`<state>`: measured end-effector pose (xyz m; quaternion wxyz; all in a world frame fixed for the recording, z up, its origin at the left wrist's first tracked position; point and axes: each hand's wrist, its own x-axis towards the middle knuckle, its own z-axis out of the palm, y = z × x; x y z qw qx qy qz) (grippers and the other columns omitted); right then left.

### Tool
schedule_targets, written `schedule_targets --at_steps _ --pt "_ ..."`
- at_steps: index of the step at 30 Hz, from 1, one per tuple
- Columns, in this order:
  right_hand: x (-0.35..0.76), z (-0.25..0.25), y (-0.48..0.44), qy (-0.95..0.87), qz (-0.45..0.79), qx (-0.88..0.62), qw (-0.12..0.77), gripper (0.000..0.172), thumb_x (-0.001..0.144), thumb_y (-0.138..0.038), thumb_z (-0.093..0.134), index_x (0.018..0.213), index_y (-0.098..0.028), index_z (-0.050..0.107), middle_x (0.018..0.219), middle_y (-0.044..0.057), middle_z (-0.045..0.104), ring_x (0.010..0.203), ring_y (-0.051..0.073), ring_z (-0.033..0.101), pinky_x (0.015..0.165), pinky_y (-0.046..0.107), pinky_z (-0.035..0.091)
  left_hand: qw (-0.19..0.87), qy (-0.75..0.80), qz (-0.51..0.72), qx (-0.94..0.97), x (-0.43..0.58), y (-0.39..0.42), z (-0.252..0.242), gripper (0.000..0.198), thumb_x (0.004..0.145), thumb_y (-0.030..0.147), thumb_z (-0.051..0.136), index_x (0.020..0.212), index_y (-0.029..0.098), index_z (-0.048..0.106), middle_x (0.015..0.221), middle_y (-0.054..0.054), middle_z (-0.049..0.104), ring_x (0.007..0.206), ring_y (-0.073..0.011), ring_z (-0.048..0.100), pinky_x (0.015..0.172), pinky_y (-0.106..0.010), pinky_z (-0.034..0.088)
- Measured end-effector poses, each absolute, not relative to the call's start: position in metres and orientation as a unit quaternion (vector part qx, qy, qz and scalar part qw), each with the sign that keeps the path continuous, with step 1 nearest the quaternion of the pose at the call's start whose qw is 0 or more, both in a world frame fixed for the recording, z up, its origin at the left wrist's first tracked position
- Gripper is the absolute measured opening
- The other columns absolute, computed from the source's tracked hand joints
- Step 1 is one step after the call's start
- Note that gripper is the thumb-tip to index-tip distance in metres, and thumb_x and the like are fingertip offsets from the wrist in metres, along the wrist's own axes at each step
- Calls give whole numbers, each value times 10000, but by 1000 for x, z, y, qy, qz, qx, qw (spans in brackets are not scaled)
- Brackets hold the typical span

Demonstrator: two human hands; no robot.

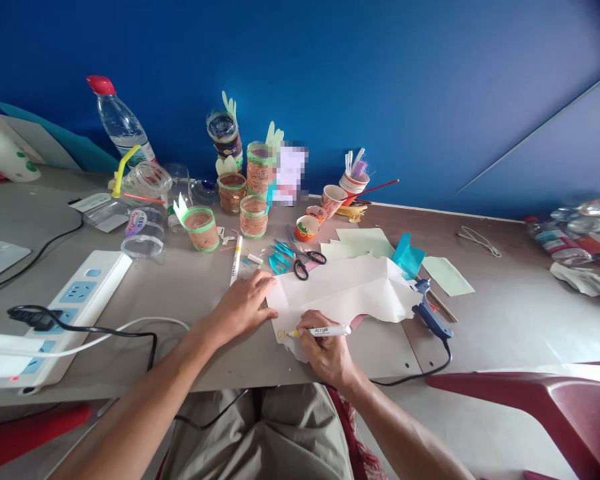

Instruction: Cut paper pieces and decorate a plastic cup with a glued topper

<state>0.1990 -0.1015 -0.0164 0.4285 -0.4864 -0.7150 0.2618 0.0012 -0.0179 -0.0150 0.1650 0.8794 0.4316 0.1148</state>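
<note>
On the table, a paper sheet (pixel 350 287) lies before the person, scissors (pixel 304 253) across its far edge, 1 marker (pixel 237 260) left of them. A hot-glue gun (pixel 431 315) lies at its right end. Leftward, a power strip (pixel 75 303) holds a plug (pixel 33 318). Behind, craft jars (pixel 254 219) stand between a capped bottle (pixel 123 123) and paper cups (pixel 334 201).

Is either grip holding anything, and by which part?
The right grip holds a white marker by the front of its barrel, just behind the yellow end. The left grip rests at the left edge of the white paper; no clasp shows.
</note>
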Motion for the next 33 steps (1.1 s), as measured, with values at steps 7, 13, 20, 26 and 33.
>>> schedule_targets --at_steps 7,13,20,26,33 --pt "197 -18 -100 -709 249 -517 410 142 808 -139 485 713 -192 575 656 18 611 642 153 558 624 284 435 171 435 111 877 2 -19 -13 504 772 320 700 1222 174 524 1298 -128 535 1099 -311 588 921 -432 477" --pt "199 -16 -103 -650 313 -522 455 133 844 -200 492 783 -186 610 655 12 613 574 133 546 545 253 432 181 449 99 870 2 -18 -12 523 785 325 680 1259 186 510 1325 -114 524 1121 -305 575 935 -426 465" --pt "203 -19 -104 -608 308 -518 517 263 952 -292 436 1170 -222 566 754 5 685 609 136 569 669 285 489 195 444 105 868 1 -18 -11 556 799 368 654 1293 166 499 1332 -130 515 1147 -314 556 954 -442 449" --pt "216 -10 -106 -606 318 -518 514 204 959 -296 458 1113 -226 573 705 -7 652 629 140 551 641 283 470 195 440 125 867 -1 -18 -14 546 814 378 628 1300 165 499 1375 -142 496 1186 -312 534 963 -450 448" --pt "250 18 -99 -670 241 -550 437 274 945 -264 453 1209 -194 478 785 28 662 722 161 610 724 328 496 256 452 172 837 -1 -18 -11 457 839 371 580 1255 185 543 1356 -110 530 1085 -268 591 921 -415 462"
